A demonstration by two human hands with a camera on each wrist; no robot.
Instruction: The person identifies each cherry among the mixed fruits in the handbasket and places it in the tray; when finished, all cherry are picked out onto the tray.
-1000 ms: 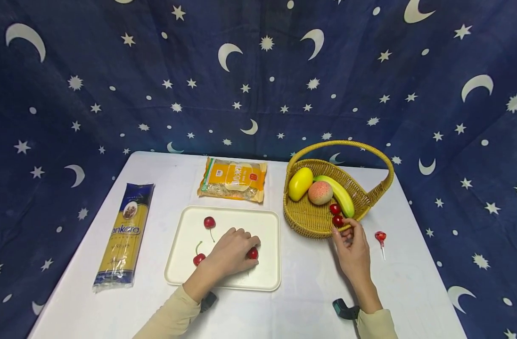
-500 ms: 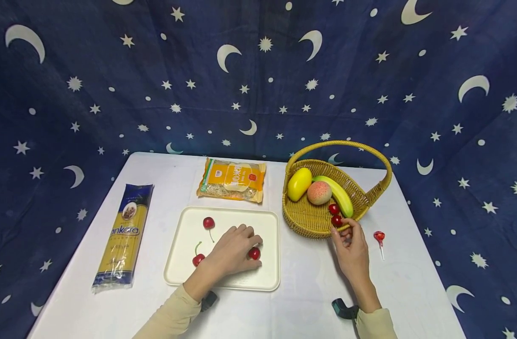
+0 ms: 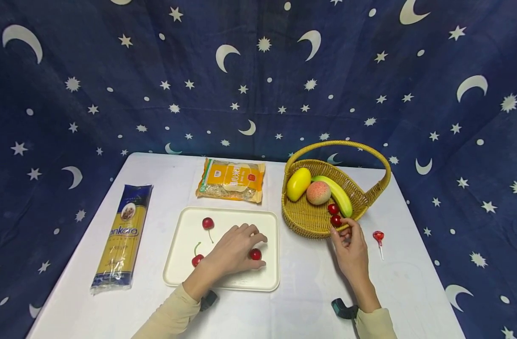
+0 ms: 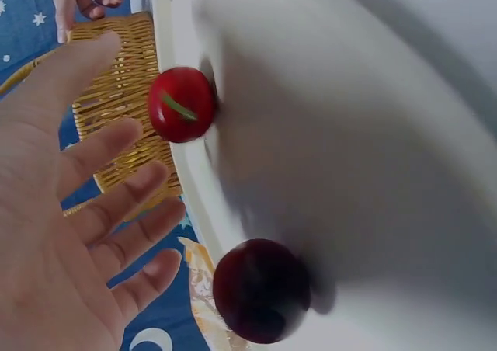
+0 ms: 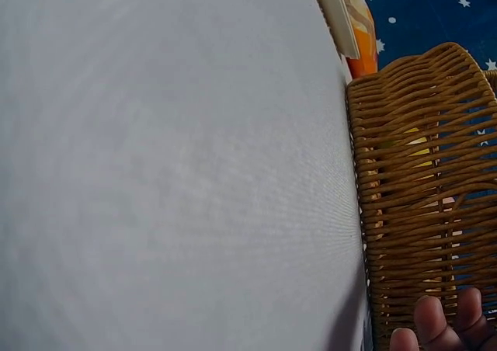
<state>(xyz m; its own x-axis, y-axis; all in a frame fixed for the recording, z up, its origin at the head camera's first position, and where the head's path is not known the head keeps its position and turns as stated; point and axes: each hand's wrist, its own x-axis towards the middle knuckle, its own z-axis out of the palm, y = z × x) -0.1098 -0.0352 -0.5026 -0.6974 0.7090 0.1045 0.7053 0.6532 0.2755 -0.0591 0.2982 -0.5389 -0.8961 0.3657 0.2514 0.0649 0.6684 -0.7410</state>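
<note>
Through the head camera I have the left hand over the cream tray, thumb and fingers parted around a cherry near the tray's right side, not closed on it. That cherry is round, deep red and glossy, with a small pale glint. Two stemmed cherries lie farther left in the tray, their stalks thin and green. My right hand is at the near rim of the wicker basket, thumb and forefinger beside the nearer of two basket cherries; I can't tell whether they pinch it or the rim. A peach and a banana share the basket.

On my left wrist feed the fingers are loosely extended and spread, holding nothing. The cherry shows bright red, its green stem foreshortened; a dark cherry, lower down, looks almost black in shadow.

My right wrist feed catches only some fingertips beside the basket's woven wall, the grip out of sight.
</note>
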